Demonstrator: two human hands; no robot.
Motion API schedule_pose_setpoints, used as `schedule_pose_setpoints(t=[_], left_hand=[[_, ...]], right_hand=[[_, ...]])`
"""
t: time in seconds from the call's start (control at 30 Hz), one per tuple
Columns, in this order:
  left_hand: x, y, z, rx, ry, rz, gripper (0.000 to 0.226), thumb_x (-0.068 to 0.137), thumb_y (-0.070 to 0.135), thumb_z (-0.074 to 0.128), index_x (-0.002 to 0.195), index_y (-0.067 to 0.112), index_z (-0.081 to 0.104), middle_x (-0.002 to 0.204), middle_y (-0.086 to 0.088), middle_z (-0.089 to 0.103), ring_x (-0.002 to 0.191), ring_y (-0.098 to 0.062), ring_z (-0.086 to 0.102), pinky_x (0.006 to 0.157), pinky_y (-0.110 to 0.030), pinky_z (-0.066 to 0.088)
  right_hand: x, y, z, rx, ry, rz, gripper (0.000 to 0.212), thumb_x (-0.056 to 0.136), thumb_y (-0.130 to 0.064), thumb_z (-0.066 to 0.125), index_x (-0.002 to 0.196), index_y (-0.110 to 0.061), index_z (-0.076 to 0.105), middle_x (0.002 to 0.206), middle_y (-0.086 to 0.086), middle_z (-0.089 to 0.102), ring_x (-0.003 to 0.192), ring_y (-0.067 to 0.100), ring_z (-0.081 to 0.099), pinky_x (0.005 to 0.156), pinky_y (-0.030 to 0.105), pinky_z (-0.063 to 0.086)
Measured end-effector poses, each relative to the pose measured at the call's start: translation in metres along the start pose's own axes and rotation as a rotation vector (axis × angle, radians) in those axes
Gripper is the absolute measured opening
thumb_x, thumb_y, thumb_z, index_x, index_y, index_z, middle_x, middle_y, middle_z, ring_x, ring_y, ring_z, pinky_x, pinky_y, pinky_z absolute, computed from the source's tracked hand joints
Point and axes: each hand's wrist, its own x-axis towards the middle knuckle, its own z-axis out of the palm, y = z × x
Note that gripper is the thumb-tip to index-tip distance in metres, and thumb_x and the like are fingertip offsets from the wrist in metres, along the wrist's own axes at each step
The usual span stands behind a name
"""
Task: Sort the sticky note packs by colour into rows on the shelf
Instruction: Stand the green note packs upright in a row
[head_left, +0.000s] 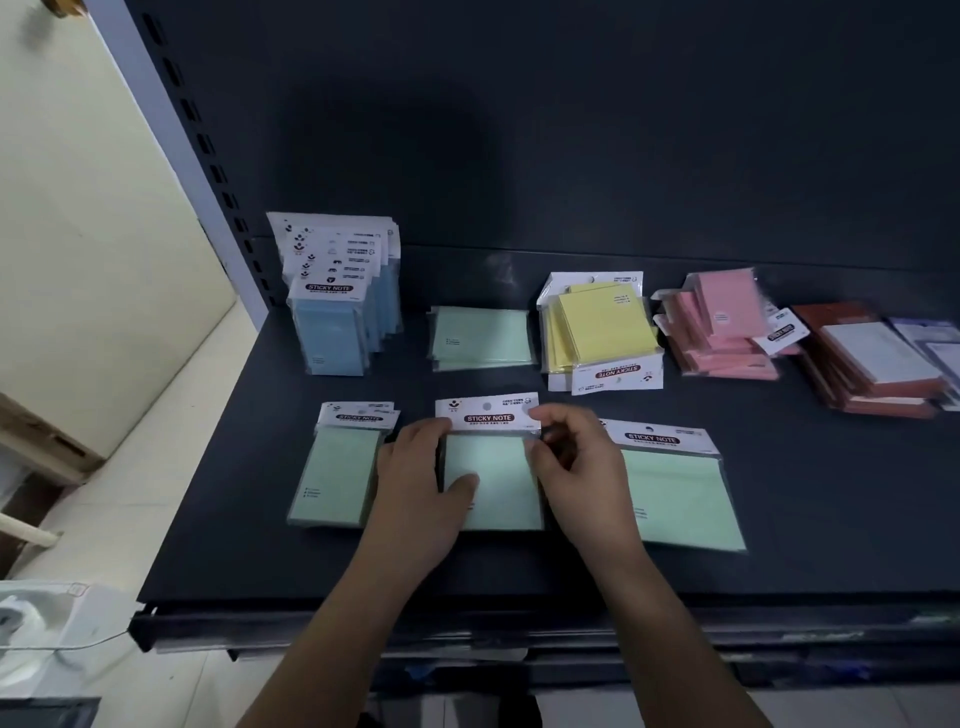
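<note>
On the dark shelf (519, 566) a middle green sticky note pack (501, 499) lies in the front row. My left hand (421, 488) grips its left edge with the thumb on top. My right hand (576, 462) pinches its right edge near the white header. A narrow green pack (337, 473) lies to its left, a wide green pack (675, 493) to its right. Behind them lie more green packs (480, 338). A row of blue packs (337, 312) stands at the back left. Yellow packs (602, 327) and pink packs (722, 327) are piled at the back right.
A stack of brown-covered pads (872, 358) sits at the far right, with pale packs (935, 338) beyond it. The shelf's upright post (171, 135) and a cream wall stand to the left. The shelf's front edge (467, 618) runs below my wrists.
</note>
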Motion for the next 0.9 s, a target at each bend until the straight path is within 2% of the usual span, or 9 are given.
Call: schedule_pose_setpoints(t=[0.13, 0.23, 0.33, 0.43, 0.5, 0.6, 0.7, 0.83, 0.9], left_hand=[[0.003, -0.002, 0.001, 0.034, -0.009, 0.012, 0.054, 0.084, 0.010, 0.063, 0.134, 0.014, 0.043, 0.136, 0.002, 0.040, 0.124, -0.018, 0.036, 0.100, -0.022, 0.029], [0.009, 0.002, -0.001, 0.020, 0.013, 0.056, 0.053, 0.083, 0.011, 0.063, 0.132, 0.016, 0.044, 0.132, 0.003, 0.039, 0.125, -0.017, 0.033, 0.098, -0.018, 0.026], [0.033, 0.014, -0.002, -0.092, 0.050, 0.019, 0.054, 0.084, 0.016, 0.063, 0.134, 0.017, 0.042, 0.127, 0.004, 0.041, 0.125, -0.016, 0.037, 0.104, -0.027, 0.031], [0.067, 0.019, 0.001, -0.147, 0.057, -0.025, 0.049, 0.082, 0.018, 0.064, 0.127, 0.022, 0.045, 0.129, 0.001, 0.049, 0.124, -0.019, 0.042, 0.107, -0.038, 0.035], [0.083, 0.019, 0.002, -0.208, 0.026, -0.058, 0.038, 0.080, 0.013, 0.063, 0.112, 0.026, 0.048, 0.118, -0.001, 0.058, 0.116, -0.021, 0.051, 0.101, -0.037, 0.041], [0.093, 0.017, 0.003, -0.231, 0.019, -0.066, 0.033, 0.083, 0.006, 0.057, 0.113, 0.020, 0.053, 0.110, -0.001, 0.063, 0.105, -0.014, 0.056, 0.083, -0.019, 0.043], [0.092, 0.015, 0.001, -0.207, 0.101, -0.010, 0.029, 0.085, 0.005, 0.055, 0.112, 0.014, 0.058, 0.104, 0.003, 0.065, 0.089, -0.007, 0.058, 0.067, 0.000, 0.039], [0.092, 0.009, 0.000, -0.123, 0.249, 0.036, 0.020, 0.089, 0.017, 0.059, 0.108, 0.010, 0.061, 0.099, 0.006, 0.063, 0.088, -0.008, 0.058, 0.069, 0.000, 0.036], [0.093, 0.007, -0.002, -0.105, 0.359, 0.023, 0.026, 0.087, 0.024, 0.063, 0.106, 0.007, 0.065, 0.100, 0.000, 0.062, 0.088, -0.010, 0.058, 0.076, -0.006, 0.037]], right_hand=[[0.005, 0.000, 0.002, -0.167, -0.015, -0.036, 0.012, 0.088, -0.010, 0.058, 0.094, -0.019, 0.062, 0.099, -0.001, 0.056, 0.089, 0.010, 0.054, 0.075, 0.003, 0.035], [0.008, -0.008, 0.002, -0.265, -0.002, -0.122, 0.014, 0.089, -0.011, 0.056, 0.101, -0.015, 0.062, 0.102, -0.006, 0.051, 0.099, 0.012, 0.050, 0.081, 0.013, 0.035], [0.026, -0.020, 0.009, -0.104, -0.072, -0.047, 0.030, 0.090, -0.014, 0.055, 0.120, -0.018, 0.056, 0.120, -0.004, 0.055, 0.112, 0.013, 0.053, 0.097, 0.029, 0.042], [0.048, -0.032, 0.023, 0.063, -0.169, 0.105, 0.051, 0.089, -0.023, 0.057, 0.137, -0.018, 0.039, 0.138, 0.000, 0.047, 0.126, 0.014, 0.046, 0.108, 0.036, 0.037], [0.059, -0.035, 0.030, 0.113, -0.156, 0.166, 0.055, 0.087, -0.022, 0.056, 0.137, -0.016, 0.037, 0.133, 0.003, 0.052, 0.121, 0.016, 0.050, 0.106, 0.037, 0.040], [0.072, -0.039, 0.032, 0.236, -0.107, 0.313, 0.049, 0.085, -0.012, 0.055, 0.132, -0.014, 0.044, 0.112, 0.001, 0.064, 0.101, 0.015, 0.061, 0.094, 0.031, 0.048], [0.080, -0.040, 0.034, 0.300, -0.084, 0.404, 0.054, 0.080, -0.017, 0.055, 0.133, -0.013, 0.045, 0.120, 0.004, 0.061, 0.108, 0.020, 0.059, 0.100, 0.039, 0.045], [0.079, -0.044, 0.030, 0.328, -0.054, 0.454, 0.044, 0.085, -0.009, 0.053, 0.129, -0.014, 0.046, 0.128, 0.010, 0.054, 0.116, 0.023, 0.053, 0.096, 0.033, 0.040], [0.079, -0.046, 0.026, 0.359, -0.057, 0.456, 0.040, 0.086, -0.009, 0.054, 0.125, -0.015, 0.048, 0.116, 0.007, 0.057, 0.102, 0.018, 0.056, 0.087, 0.029, 0.043]])
